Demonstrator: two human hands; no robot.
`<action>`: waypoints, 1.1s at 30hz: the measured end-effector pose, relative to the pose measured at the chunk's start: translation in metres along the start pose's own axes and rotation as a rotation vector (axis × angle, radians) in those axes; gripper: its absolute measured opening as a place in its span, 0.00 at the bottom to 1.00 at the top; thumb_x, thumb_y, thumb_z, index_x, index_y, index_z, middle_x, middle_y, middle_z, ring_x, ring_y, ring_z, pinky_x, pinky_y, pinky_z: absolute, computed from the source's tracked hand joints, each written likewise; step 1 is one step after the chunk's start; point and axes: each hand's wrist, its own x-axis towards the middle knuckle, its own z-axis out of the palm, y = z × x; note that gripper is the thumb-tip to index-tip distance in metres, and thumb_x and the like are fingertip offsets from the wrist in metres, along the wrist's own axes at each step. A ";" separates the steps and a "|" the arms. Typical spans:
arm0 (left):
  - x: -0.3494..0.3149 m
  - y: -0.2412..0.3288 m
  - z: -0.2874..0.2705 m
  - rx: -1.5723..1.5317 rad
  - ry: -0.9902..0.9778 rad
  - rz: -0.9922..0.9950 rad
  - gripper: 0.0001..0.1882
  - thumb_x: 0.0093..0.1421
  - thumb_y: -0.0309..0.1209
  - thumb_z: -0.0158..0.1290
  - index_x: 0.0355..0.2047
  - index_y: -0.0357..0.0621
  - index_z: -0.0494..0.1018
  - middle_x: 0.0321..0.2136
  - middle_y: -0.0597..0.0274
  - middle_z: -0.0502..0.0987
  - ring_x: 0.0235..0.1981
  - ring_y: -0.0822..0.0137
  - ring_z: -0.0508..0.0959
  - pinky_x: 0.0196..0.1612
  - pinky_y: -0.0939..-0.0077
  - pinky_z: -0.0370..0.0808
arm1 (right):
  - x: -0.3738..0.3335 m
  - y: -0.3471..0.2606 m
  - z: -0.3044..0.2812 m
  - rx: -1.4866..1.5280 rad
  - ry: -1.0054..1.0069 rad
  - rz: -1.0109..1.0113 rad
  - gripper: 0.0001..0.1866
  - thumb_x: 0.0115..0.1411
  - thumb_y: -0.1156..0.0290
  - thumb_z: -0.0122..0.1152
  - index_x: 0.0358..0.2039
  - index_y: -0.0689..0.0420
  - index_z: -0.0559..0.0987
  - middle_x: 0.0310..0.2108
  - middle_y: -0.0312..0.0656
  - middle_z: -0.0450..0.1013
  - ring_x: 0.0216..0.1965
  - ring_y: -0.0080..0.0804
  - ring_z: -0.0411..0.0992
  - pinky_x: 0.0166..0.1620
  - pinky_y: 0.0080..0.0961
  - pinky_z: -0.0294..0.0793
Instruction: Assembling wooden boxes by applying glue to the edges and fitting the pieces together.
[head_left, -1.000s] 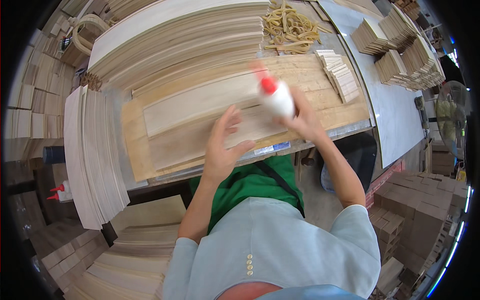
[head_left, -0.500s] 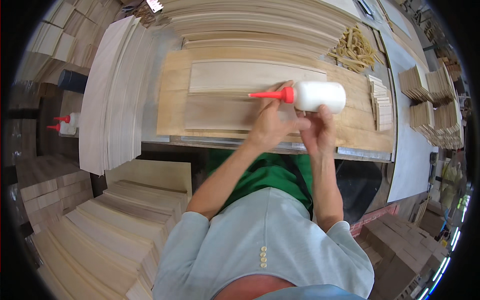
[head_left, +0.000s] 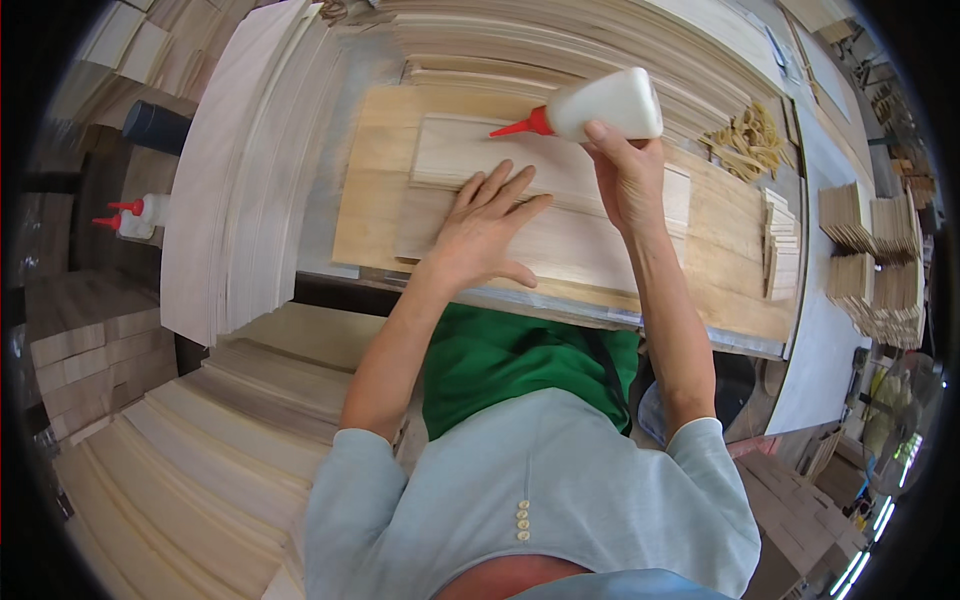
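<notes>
The white squeeze bottle [head_left: 605,103] was in the air above the far wooden panel [head_left: 570,155], lying nearly on its side with its red nozzle [head_left: 518,127] aimed left and slightly down. That slant probably let the contents gather toward the tip; whether the tip touched wood could not be told.

The right hand [head_left: 630,180] was closed around the bottle, thumb on the near side and the other fingers mostly hidden behind, a grip that seemed suited to both squeezing and steering. The left hand [head_left: 480,230] held nothing: palm down, fingers spread wide, it appeared to rest across the near panel [head_left: 590,250] with its fingertips reaching the far one, likely to keep both from sliding.

The two panels lay side by side on a larger wooden base board [head_left: 730,255], which perhaps spared the bench beneath. Short slats [head_left: 780,245] sat at the board's right end, and a heap of tan bands [head_left: 750,140] lay beyond it. A long stack of thin boards [head_left: 560,45] ran behind, another stack [head_left: 235,180] stood to the left, and farther left were two red-tipped bottles [head_left: 145,215].
</notes>
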 end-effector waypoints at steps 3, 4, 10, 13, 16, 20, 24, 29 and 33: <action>0.001 -0.001 0.003 -0.014 -0.003 -0.008 0.54 0.31 0.49 0.67 0.62 0.58 0.59 0.66 0.59 0.49 0.67 0.57 0.44 0.67 0.55 0.44 | 0.014 0.021 0.021 -0.019 -0.007 -0.012 0.30 0.48 0.78 0.68 0.52 0.61 0.66 0.44 0.42 0.70 0.46 0.31 0.69 0.48 0.29 0.71; 0.002 -0.001 0.003 0.002 0.011 0.002 0.53 0.31 0.50 0.67 0.61 0.57 0.59 0.65 0.59 0.50 0.67 0.56 0.46 0.67 0.55 0.45 | 0.018 0.027 0.026 -0.049 0.001 -0.014 0.30 0.48 0.77 0.68 0.52 0.61 0.66 0.44 0.42 0.70 0.46 0.31 0.69 0.48 0.29 0.72; 0.002 -0.001 0.002 -0.013 0.011 -0.014 0.55 0.30 0.48 0.68 0.62 0.57 0.59 0.65 0.59 0.51 0.67 0.56 0.46 0.66 0.54 0.45 | 0.037 0.056 0.044 -0.084 -0.011 -0.010 0.31 0.49 0.75 0.68 0.52 0.62 0.64 0.45 0.44 0.70 0.47 0.31 0.70 0.48 0.28 0.73; 0.001 -0.001 0.001 -0.018 0.014 -0.013 0.55 0.30 0.48 0.68 0.61 0.55 0.59 0.64 0.59 0.52 0.67 0.57 0.47 0.66 0.54 0.45 | 0.041 0.062 0.049 -0.124 -0.023 -0.029 0.31 0.49 0.75 0.68 0.52 0.63 0.64 0.45 0.43 0.69 0.47 0.31 0.70 0.48 0.27 0.73; 0.002 -0.002 0.001 -0.028 0.017 -0.008 0.54 0.30 0.47 0.69 0.61 0.54 0.60 0.64 0.59 0.53 0.66 0.57 0.47 0.67 0.54 0.45 | 0.042 0.062 0.054 -0.165 -0.036 -0.049 0.31 0.49 0.75 0.68 0.51 0.63 0.64 0.45 0.43 0.69 0.47 0.30 0.70 0.48 0.27 0.74; 0.001 -0.002 0.001 -0.024 0.015 -0.014 0.54 0.29 0.47 0.69 0.60 0.53 0.60 0.63 0.58 0.54 0.66 0.56 0.48 0.66 0.54 0.45 | 0.042 0.061 0.060 -0.134 -0.054 -0.030 0.30 0.49 0.76 0.68 0.51 0.63 0.63 0.45 0.42 0.69 0.47 0.30 0.70 0.48 0.26 0.74; 0.001 -0.001 0.000 -0.034 0.014 -0.006 0.54 0.29 0.48 0.69 0.60 0.53 0.60 0.63 0.57 0.55 0.66 0.56 0.48 0.66 0.54 0.46 | 0.043 0.061 0.061 -0.132 -0.052 -0.011 0.31 0.49 0.76 0.68 0.51 0.63 0.64 0.45 0.42 0.70 0.46 0.29 0.70 0.48 0.26 0.73; 0.001 -0.001 0.002 -0.026 0.065 0.009 0.52 0.29 0.47 0.69 0.59 0.55 0.62 0.63 0.59 0.54 0.66 0.56 0.50 0.66 0.56 0.47 | 0.046 0.058 0.052 -0.283 -0.053 -0.113 0.30 0.48 0.74 0.70 0.50 0.63 0.66 0.44 0.41 0.72 0.45 0.28 0.70 0.49 0.24 0.72; 0.002 0.002 -0.002 -0.062 0.027 -0.006 0.54 0.30 0.47 0.69 0.61 0.57 0.60 0.64 0.58 0.54 0.66 0.56 0.47 0.66 0.54 0.45 | 0.041 0.039 0.040 -0.367 -0.038 -0.110 0.30 0.47 0.74 0.71 0.49 0.64 0.67 0.43 0.41 0.72 0.45 0.28 0.71 0.49 0.25 0.72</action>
